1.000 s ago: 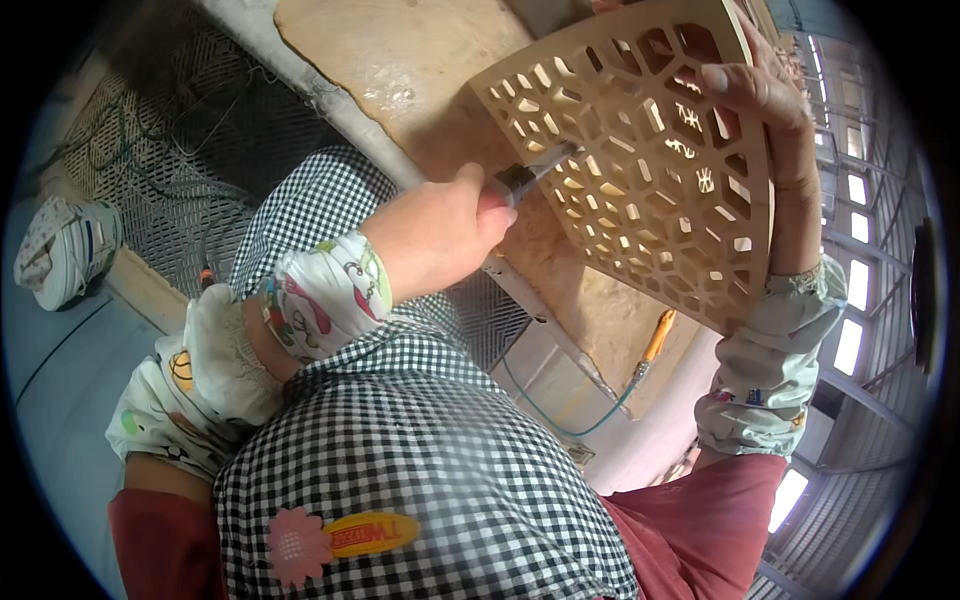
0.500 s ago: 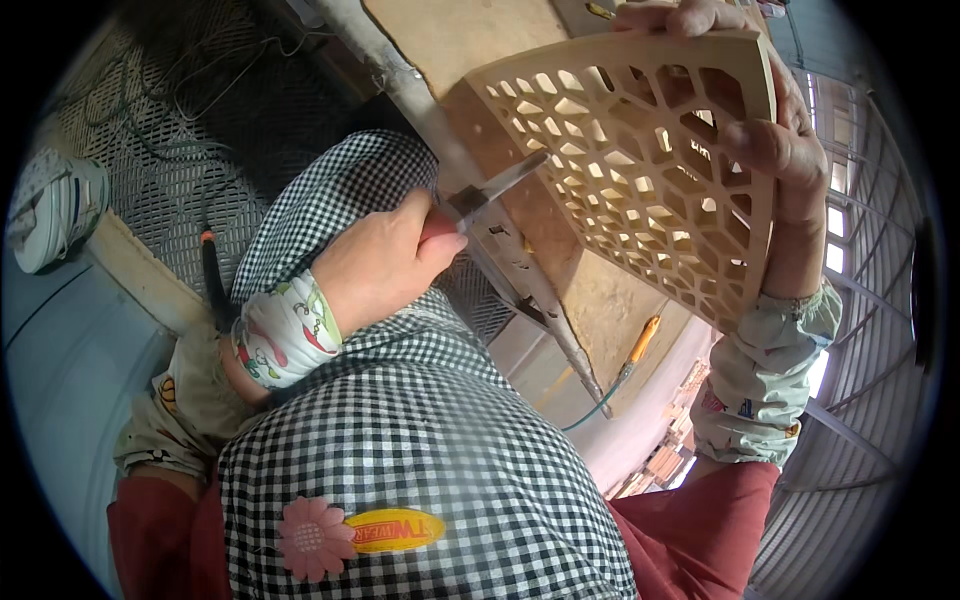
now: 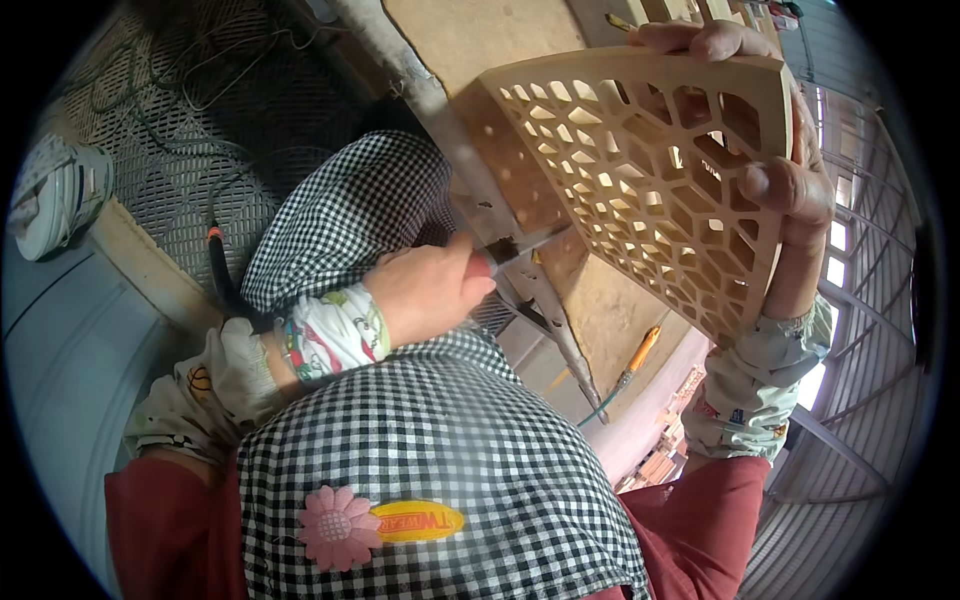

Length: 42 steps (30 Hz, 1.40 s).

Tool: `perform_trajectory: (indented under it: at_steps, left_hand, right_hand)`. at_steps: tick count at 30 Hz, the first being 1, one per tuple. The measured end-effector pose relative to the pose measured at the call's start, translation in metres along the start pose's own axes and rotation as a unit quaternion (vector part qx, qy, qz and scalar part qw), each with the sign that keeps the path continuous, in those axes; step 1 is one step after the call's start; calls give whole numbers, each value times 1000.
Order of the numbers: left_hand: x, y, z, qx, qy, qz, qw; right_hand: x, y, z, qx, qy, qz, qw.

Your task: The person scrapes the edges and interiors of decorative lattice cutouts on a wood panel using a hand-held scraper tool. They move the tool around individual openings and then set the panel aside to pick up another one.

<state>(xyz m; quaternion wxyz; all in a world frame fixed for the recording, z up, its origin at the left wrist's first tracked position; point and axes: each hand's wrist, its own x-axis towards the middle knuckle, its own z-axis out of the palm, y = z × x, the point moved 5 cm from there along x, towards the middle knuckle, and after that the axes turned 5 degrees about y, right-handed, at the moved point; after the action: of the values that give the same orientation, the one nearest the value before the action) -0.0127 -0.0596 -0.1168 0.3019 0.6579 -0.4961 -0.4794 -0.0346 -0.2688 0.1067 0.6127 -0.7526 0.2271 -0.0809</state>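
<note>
My right hand (image 3: 790, 190) grips the outer edge of a curved beige openwork panel (image 3: 640, 75). The thumb lies on its near face and the fingers reach over the top corner. The panel stands tilted, pierced by many angular holes that shrink toward the left side. My left hand (image 3: 425, 290) is closed around the reddish handle of a narrow hand tool (image 3: 545, 239) with a dark collar and thin grey blade. The blade tip is beside the panel's lower left edge; whether it touches, I cannot tell.
Beneath the panel is a brown work board (image 3: 605, 310). An orange-handled tool (image 3: 645, 348) with a green hose lies near its edge. At left are a white bucket (image 3: 65, 205), a black-handled tool with an orange tip (image 3: 217, 255) and cables on a grated floor (image 3: 180, 110).
My left hand and the bladed tool have moved down and to the right, toward the panel's lower left edge. The panel has shifted slightly right in view.
</note>
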Motion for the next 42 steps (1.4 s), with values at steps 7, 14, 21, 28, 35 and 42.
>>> perform_trajectory:
  at_steps: [7, 14, 21, 28, 35, 42]
  left_hand:
    - [-4, -15, -24, -16, 114, -38, 993]
    - [-6, -10, -33, -47, 135, -19, 990]
    - [17, 2, -19, 34, 151, 3, 988]
    - [38, 6, -14, 19, 112, -53, 992]
    - [37, -19, -7, -88, 114, 13, 989]
    - [38, -12, -12, -279, -61, -133, 949]
  right_hand:
    - [2, 3, 5, 69, -74, 1, 995]
    - [-19, -13, -13, -16, 73, 84, 994]
    - [-24, -10, -37, -83, 108, 68, 988]
    - [-46, 13, -142, -425, 32, -130, 895]
    - [-50, 1, -118, -402, 53, -138, 904]
    - [-52, 2, -123, -374, 84, -74, 921]
